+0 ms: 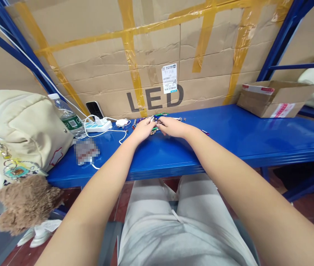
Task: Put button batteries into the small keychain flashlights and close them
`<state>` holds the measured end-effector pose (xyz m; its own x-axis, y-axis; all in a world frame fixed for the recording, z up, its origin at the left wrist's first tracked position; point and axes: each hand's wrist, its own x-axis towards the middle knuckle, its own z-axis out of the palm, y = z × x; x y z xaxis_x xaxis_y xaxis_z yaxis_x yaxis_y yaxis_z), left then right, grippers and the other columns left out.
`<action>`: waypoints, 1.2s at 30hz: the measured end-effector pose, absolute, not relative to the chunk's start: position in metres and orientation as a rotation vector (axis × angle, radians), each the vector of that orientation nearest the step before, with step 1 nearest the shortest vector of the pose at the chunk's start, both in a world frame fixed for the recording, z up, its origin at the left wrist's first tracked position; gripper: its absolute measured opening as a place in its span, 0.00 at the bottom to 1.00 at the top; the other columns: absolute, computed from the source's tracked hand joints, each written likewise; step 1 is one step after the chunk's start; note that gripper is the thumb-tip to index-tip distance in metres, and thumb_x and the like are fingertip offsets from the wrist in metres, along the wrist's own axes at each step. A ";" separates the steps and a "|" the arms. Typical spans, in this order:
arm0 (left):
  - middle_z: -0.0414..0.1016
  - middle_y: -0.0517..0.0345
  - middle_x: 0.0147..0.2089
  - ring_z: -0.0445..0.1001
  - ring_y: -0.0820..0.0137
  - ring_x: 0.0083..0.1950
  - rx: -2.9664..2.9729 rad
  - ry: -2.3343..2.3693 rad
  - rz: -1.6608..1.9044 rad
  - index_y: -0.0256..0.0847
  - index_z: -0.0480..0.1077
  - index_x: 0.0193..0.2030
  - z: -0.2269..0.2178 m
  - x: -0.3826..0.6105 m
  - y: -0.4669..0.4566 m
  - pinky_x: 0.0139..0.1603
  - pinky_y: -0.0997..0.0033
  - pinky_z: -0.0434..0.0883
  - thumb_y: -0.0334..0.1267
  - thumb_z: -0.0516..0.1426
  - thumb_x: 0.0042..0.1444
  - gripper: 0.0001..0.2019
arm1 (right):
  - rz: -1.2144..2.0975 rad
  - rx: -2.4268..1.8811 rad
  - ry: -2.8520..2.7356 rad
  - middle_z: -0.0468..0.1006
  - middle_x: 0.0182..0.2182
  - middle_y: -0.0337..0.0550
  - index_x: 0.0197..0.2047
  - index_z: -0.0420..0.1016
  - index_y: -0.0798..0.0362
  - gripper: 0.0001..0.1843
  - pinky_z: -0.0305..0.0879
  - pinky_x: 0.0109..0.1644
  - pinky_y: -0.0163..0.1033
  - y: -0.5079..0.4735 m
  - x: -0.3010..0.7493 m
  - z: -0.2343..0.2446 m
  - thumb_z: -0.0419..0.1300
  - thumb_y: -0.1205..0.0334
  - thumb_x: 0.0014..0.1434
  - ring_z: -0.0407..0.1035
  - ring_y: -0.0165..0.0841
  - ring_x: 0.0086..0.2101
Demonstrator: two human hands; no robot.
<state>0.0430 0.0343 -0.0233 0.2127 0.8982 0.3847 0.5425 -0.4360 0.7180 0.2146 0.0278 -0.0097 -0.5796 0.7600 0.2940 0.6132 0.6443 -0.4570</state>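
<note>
Both of my hands reach to the back of the blue table and meet over a small pile of thin, pen-like things. My left hand [144, 130] has its fingers curled in among them, at the pile's left side. From the right, my right hand [173, 127] presses its fingers together at the same spot, close to the left fingertips. What either hand holds is too small and too covered to name. A green pen-like stick [161, 114] lies just behind the hands. Apart to the right rests a dark purple pen-like stick [205, 132].
Along the left stand a cream bag [32, 125] with a brown plush toy [28, 205], a water bottle [67, 117] and a white power strip [98, 126] with cables. An open cardboard box [273, 99] sits at the right. A large taped cardboard panel [96, 70] rises behind the table [245, 136].
</note>
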 end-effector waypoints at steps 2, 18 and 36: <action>0.69 0.60 0.27 0.68 0.68 0.35 2.079 1.330 1.099 0.39 0.66 0.28 -0.024 0.043 0.035 0.36 0.72 0.64 0.39 0.51 0.55 0.08 | 0.339 -1.122 -2.443 0.76 0.31 0.47 0.33 0.62 0.53 0.12 0.60 0.33 0.37 0.029 0.214 -0.010 0.45 0.58 0.67 0.67 0.33 0.28; 0.57 0.66 0.21 0.56 0.75 0.23 1.784 1.172 1.120 0.41 0.59 0.27 -0.015 0.047 0.021 0.26 0.75 0.56 0.37 0.53 0.55 0.08 | 0.219 -1.078 -2.500 0.78 0.47 0.54 0.41 0.72 0.55 0.14 0.64 0.43 0.39 0.030 0.211 -0.008 0.46 0.60 0.65 0.72 0.40 0.41; 0.71 0.58 0.29 0.68 0.66 0.37 2.146 1.310 1.008 0.39 0.69 0.27 -0.016 0.042 0.022 0.37 0.71 0.65 0.40 0.50 0.56 0.11 | 0.240 -1.170 -2.291 0.77 0.36 0.49 0.29 0.63 0.53 0.14 0.58 0.38 0.35 0.033 0.211 -0.004 0.45 0.64 0.64 0.66 0.33 0.34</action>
<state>0.0418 0.0221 -0.0164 0.2897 0.8869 0.3599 0.5749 -0.4619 0.6754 0.2115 0.0330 -0.0037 -0.4691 0.7914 0.3919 0.6929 0.6050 -0.3923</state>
